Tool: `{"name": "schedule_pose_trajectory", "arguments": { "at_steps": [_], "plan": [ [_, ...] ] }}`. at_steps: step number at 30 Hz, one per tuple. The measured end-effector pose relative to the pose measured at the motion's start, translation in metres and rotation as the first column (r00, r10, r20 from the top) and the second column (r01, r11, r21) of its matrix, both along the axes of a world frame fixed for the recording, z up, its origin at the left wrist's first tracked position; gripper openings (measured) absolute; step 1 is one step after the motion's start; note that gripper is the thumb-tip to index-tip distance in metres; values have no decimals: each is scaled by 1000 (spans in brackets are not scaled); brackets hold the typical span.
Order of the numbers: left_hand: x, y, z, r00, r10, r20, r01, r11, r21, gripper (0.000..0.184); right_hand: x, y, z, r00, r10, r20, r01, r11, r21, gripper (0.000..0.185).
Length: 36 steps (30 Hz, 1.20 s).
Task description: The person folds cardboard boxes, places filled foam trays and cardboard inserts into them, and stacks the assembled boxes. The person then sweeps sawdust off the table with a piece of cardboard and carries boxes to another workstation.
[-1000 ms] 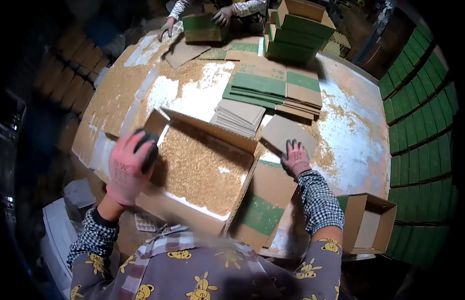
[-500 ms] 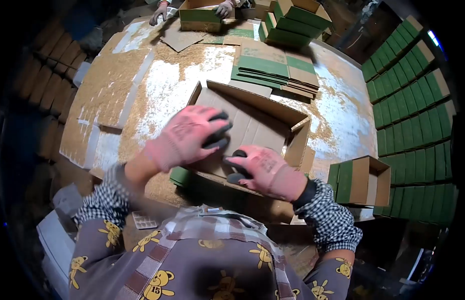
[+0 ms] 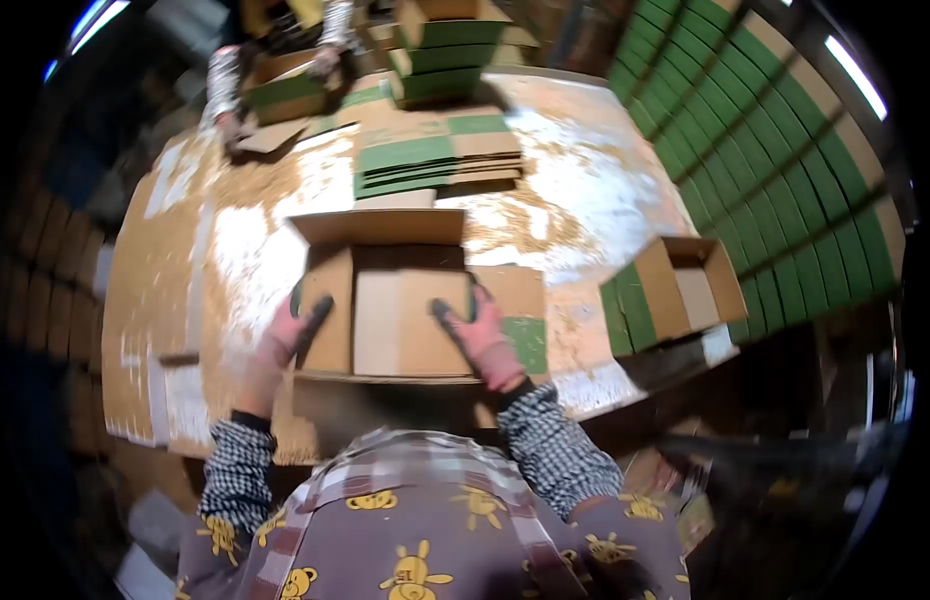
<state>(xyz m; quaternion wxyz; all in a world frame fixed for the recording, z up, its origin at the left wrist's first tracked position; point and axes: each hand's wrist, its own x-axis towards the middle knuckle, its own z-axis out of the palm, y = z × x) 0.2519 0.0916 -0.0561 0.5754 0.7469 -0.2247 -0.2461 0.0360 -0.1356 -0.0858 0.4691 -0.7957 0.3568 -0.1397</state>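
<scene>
Bench point(image 3: 640, 185), broad, whitish, strewn tan: I see an open-topped brown cardboard box point(image 3: 380, 325) at its near side, a green-and-brown stack of flat cartons point(image 3: 415, 155) just beyond. Grip closed: pink-and-black-gloved left hand point(image 3: 293, 325) and right hand point(image 3: 482, 335) pinch the box's opposite side walls.

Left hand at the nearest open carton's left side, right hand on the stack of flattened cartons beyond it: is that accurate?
Not quite: the head view shows the right hand at the right side of the open carton, not on the stack. The left hand is as you noted.
</scene>
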Motion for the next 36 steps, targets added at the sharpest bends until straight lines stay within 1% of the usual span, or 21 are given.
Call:
{"name": "schedule_pose_trajectory", "arguments": {
  "at_steps": [1, 4, 7, 8, 11, 13, 14, 15, 17, 18, 19, 20, 22, 24, 27, 29, 32, 33, 34, 35, 36],
  "plan": [
    [-22, -8, -16, 997, -39, 67, 35, 998, 57, 65, 4, 5, 10, 994, 4, -112, -19, 991, -136, 91],
    [-15, -14, -28, 991, -26, -130, 21, 999, -43, 41, 3, -21, -17, 953, 67, 296, -83, 996, 44, 96],
    [-27, -31, -50, 983, -31, -179, -14, 970, -245, 22, -41, -54, 44, 787, -68, 614, -304, 822, 481, 97],
    [-51, -61, -25, 790, -150, 594, 230, 971, -62, 19, -59, -80, 47, 779, -82, 622, -253, 866, 431, 93],
    [-96, -132, 0, 819, -375, 435, 423, 906, -15, 21, -140, -152, 95, 825, -119, 552, -149, 897, 417, 78],
    [-145, -196, 16, 886, -352, -303, 220, 892, -394, 38, -196, -195, 88, 582, -275, 765, -31, 933, 359, 56],
    [-153, -218, 14, 874, -418, 246, 466, 864, -188, 41, -242, -249, 40, 384, -333, 861, 100, 942, 320, 48],
    [-165, -240, 4, 555, -463, 691, 542, 831, 122, 44, -270, -271, 31, 262, -466, 845, 266, 877, 401, 48],
    [-233, -307, 7, 861, -496, -113, 427, 825, -370, 63, -317, -306, -8, 99, -658, 747, 467, 693, 549, 48],
    [-266, -340, 9, 778, -406, -479, 130, 850, -510, 75, -335, -320, -33, 47, -714, 698, 507, 619, 599, 48],
    [-292, -365, 9, 672, -435, -600, 107, 858, -503, 86, -348, -328, -56, 14, -750, 662, 527, 568, 632, 48],
    [-302, -395, -16, 682, -407, -607, 210, 905, -370, 96, -353, -333, -73, -6, -766, 643, 525, 545, 654, 47],
    [-336, -425, -19, 847, -474, -241, 351, 839, -416, 106, -354, -336, -92, -21, -774, 633, 511, 536, 672, 47],
    [-334, -440, -13, 686, -536, -493, 373, 840, -395, 88, -354, -338, -106, -5, -775, 632, 495, 548, 675, 47],
    [-298, -445, -37, 637, -529, -561, 508, 835, -211, 83, -355, -344, -111, 45, -776, 629, 438, 581, 686, 46],
    [-282, -434, -28, 438, -603, -667, 453, 789, -416, 100, -357, -355, -111, 67, -774, 629, 387, 601, 699, 46],
    [-295, -446, -27, 601, -510, -615, 447, 853, -271, 94, -370, -366, -110, 94, -735, 672, 315, 662, 680, 46],
    [-288, -453, -67, 676, -719, 160, 720, 598, -352, 86, -378, -372, -114, 106, -695, 711, 239, 712, 660, 46],
    [-283, -462, -83, 321, -462, 827, 911, 389, -136, 78, -385, -378, -116, 124, -654, 746, 151, 755, 638, 45],
    [-283, -467, -72, 335, -449, 828, 906, 395, -152, 78, -379, -369, -107, 144, -618, 773, 47, 784, 618, 45],
    [-286, -469, -62, 465, -858, 216, 885, 452, -109, 74, -374, -360, -98, 153, -694, 703, 178, 719, 671, 47]
  ]
}}
